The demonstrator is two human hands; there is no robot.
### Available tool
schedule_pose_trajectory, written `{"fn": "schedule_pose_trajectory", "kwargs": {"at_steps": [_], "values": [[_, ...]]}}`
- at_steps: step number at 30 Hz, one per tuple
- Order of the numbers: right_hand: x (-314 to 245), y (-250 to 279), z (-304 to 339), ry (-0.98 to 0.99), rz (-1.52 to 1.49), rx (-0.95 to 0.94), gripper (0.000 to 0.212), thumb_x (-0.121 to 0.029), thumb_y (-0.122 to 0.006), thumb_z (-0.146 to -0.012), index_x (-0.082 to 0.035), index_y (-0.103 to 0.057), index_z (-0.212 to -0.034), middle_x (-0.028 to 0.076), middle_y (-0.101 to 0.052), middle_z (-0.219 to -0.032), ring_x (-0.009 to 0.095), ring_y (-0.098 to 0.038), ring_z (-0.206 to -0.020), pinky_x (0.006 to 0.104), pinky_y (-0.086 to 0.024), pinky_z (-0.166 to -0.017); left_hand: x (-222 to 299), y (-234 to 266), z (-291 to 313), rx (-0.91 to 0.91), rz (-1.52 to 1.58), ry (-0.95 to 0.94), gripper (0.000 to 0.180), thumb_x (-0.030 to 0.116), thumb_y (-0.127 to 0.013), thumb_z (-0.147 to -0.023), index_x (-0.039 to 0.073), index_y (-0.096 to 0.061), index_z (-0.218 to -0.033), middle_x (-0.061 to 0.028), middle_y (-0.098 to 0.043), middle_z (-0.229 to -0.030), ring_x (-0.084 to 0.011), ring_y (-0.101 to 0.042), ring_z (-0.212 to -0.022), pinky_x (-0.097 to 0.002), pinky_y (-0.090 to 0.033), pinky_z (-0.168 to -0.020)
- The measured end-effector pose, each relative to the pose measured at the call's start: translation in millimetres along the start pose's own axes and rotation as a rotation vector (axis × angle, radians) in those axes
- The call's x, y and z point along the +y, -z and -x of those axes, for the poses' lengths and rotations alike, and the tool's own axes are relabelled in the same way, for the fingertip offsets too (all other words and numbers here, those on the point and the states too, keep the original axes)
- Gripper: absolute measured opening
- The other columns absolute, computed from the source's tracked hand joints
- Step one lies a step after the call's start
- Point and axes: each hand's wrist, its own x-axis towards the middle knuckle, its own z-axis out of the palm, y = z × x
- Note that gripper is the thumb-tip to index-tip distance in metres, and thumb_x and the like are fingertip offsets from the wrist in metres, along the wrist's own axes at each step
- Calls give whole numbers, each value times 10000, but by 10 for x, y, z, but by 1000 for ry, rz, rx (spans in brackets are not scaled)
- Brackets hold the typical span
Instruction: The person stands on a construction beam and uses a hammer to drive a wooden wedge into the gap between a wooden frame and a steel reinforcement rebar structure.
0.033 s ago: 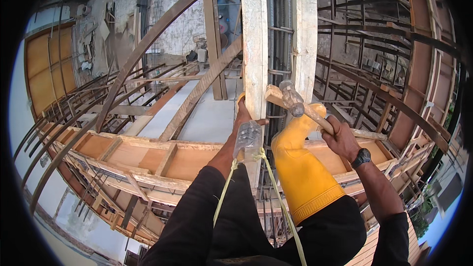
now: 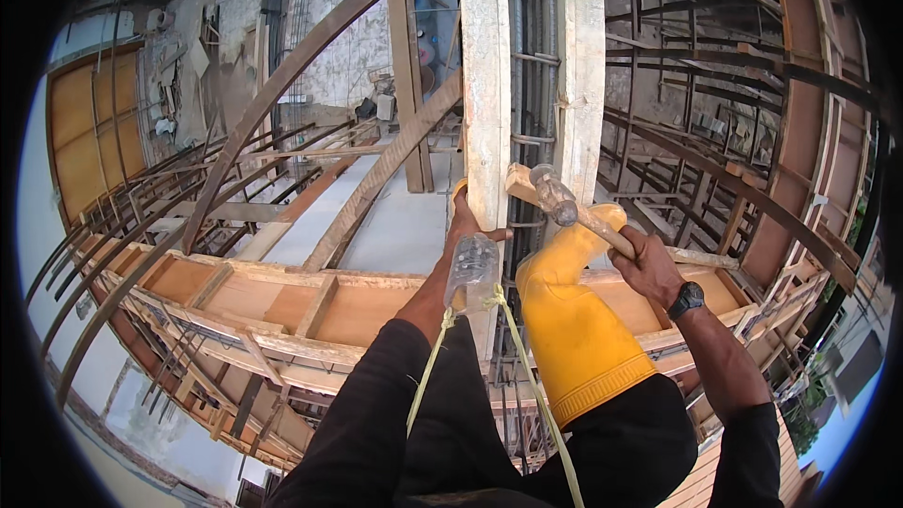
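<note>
My right hand (image 2: pixel 649 268) is closed round the wooden handle of a hammer (image 2: pixel 553 196). The worn metal hammer head is by a short wooden block (image 2: pixel 521 182) set across the gap between two long boards. At the left board (image 2: pixel 486 132) is my left hand (image 2: pixel 462 218), with its thumb across the top and its fingers down the outer side, partly hidden. A clear plastic bottle (image 2: pixel 473 268) on a yellow-green cord hangs in front of that wrist. My yellow boot (image 2: pixel 574 320) is at the right board (image 2: pixel 579 66).
Steel bars (image 2: pixel 536 85) with ties run down the gap between the boards. Wooden formwork (image 2: pixel 254 306) crosses below on both sides. A curved dark beam (image 2: pixel 301 56) and a slanted plank (image 2: pixel 386 169) stand at the left. Several poles and rails fill the right side.
The hammer head and my right hand have shifted slightly left and down in the picture. My left hand stays at the left board.
</note>
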Motion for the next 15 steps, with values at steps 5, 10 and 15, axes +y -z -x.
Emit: {"fn": "schedule_pose_trajectory", "kwargs": {"at_steps": [5,10,15], "values": [[233,17,-141,189,249,-141,595,-650,-698,-851,-64,-595,-839,144,-604,-652,404,-618,-635,478,-458,-567,-128,-13,-72,77,-45,-22,1317,179,-990,-630,-8,-64,-1549,-251,-480,-1452,-358,-514,-1352,-406,-425,-1149],[569,-117,-594,168,619,-86,692,-756,-588,-862,-70,-597,-768,137,-621,-652,383,-635,-616,493,-461,-556,58,-29,-24,24,8,-36,1329,172,-981,-643,-8,-29,-1552,-242,-466,-1461,-353,-512,-1354,-398,-435,-1144],[420,-180,-445,380,424,-84,676,-737,-607,-864,-63,-629,-818,149,-620,-614,384,-649,-630,490,-485,-580,-53,-28,-96,45,-7,95,1389,186,-1003,-600,1,-9,-1552,-222,-460,-1458,-335,-504,-1351,-406,-434,-1151]]}}
